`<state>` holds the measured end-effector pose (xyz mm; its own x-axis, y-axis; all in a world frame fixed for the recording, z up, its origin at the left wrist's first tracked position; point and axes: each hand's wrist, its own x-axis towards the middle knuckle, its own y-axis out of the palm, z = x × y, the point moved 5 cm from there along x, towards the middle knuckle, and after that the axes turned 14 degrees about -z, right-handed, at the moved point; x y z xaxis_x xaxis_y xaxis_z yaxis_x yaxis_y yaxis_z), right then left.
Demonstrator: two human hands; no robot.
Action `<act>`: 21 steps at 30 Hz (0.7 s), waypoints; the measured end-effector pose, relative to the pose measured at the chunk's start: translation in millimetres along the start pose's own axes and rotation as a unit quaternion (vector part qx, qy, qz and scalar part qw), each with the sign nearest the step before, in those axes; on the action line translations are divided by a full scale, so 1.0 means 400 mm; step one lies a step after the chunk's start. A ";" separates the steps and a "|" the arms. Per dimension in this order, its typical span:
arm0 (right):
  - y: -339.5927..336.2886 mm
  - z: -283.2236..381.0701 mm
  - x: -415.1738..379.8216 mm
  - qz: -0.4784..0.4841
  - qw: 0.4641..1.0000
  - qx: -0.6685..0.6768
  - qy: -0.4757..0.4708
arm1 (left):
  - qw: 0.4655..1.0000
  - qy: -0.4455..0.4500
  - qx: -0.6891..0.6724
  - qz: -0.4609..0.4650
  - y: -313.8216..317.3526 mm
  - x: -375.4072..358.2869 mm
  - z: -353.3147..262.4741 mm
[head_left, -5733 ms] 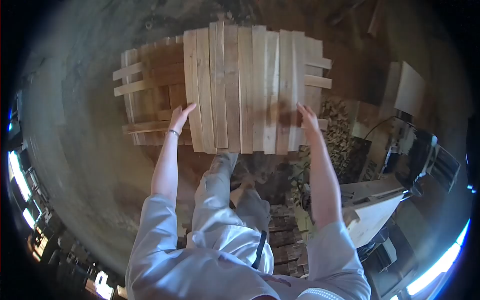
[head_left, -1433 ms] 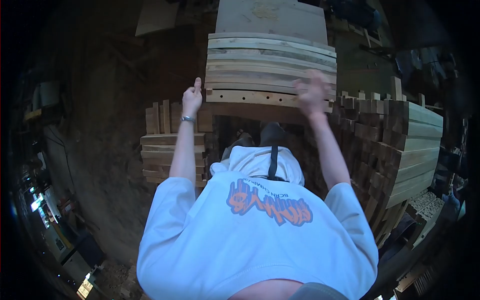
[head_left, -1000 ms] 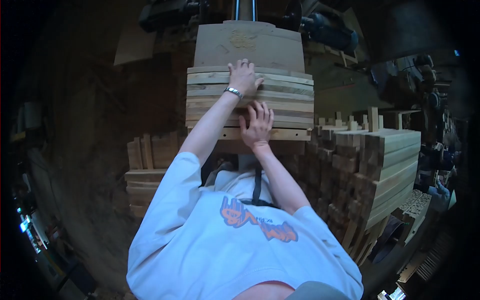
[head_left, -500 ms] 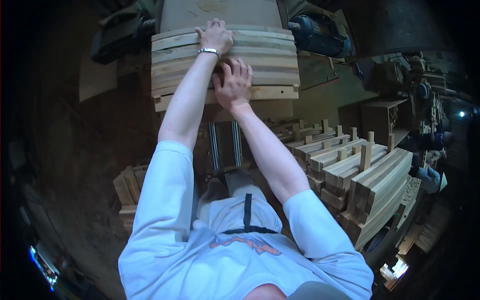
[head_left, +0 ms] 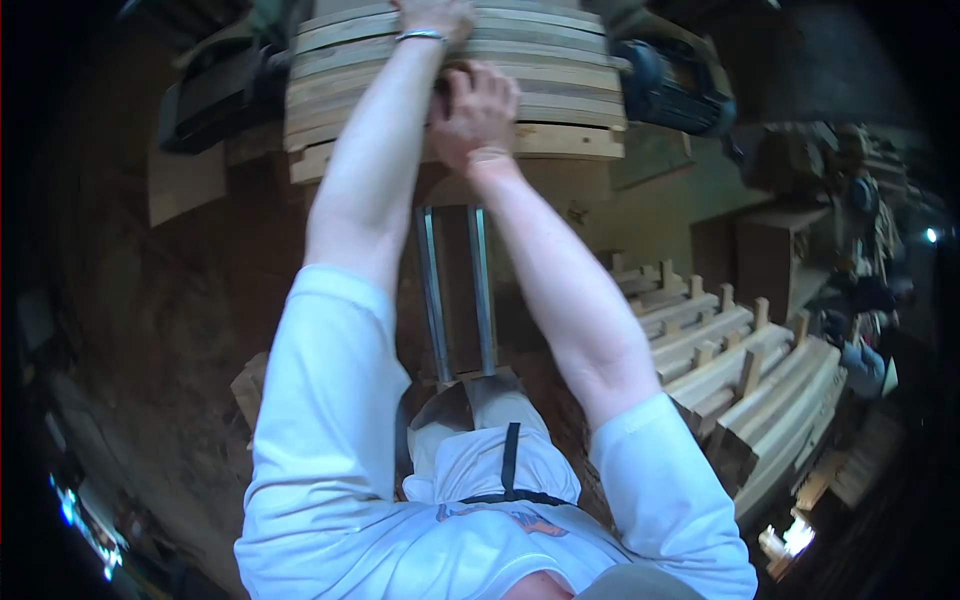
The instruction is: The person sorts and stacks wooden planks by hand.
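A row of pale wooden strips (head_left: pixel 560 85) lies side by side on a machine bed at the top of the view. My left hand (head_left: pixel 440 12), with a metal band at the wrist, rests on the far strips; the frame's top edge cuts off its fingers, though the thumb stands apart. Closer in, my right hand (head_left: pixel 476 112) lies on the nearer strips, fingers spread and slightly bent. The nearest strip (head_left: pixel 570 141) has a small dark hole near its right end and sits a little apart from the others.
Electric motors flank the strips, a dark one (head_left: pixel 222 98) on the left and a blue one (head_left: pixel 672 86) on the right. Two metal rails (head_left: pixel 482 290) run below the bed towards me. Stacked timber (head_left: pixel 770 400) with upright pegs stands at right.
The strips and both hands now sit higher in the view, and the strips look larger. The left fingers have passed out of frame. Both hands stay on the strips.
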<state>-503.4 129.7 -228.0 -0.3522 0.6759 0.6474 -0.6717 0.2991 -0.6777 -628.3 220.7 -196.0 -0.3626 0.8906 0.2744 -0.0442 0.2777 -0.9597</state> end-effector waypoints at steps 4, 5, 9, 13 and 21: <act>0.032 -0.009 0.039 -0.002 1.000 0.001 -0.012 | 1.000 -0.014 0.005 -0.025 0.021 0.042 0.024; 0.037 -0.011 0.049 -0.009 1.000 -0.007 -0.016 | 1.000 -0.010 -0.002 -0.015 0.020 0.057 0.024; 0.065 -0.017 0.085 -0.008 1.000 -0.008 -0.020 | 0.998 -0.029 -0.011 -0.052 0.033 0.100 0.032; 0.097 -0.027 0.122 -0.018 0.999 -0.013 -0.027 | 0.999 -0.023 -0.003 -0.046 0.037 0.137 0.039; 0.168 -0.052 0.190 0.019 1.000 -0.008 -0.007 | 0.998 -0.045 -0.020 -0.050 0.068 0.242 0.074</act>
<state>-561.6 215.2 -231.5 -0.3857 0.6773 0.6265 -0.6478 0.2846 -0.7066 -692.0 304.0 -197.4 -0.4401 0.8223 0.3607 -0.0475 0.3798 -0.9239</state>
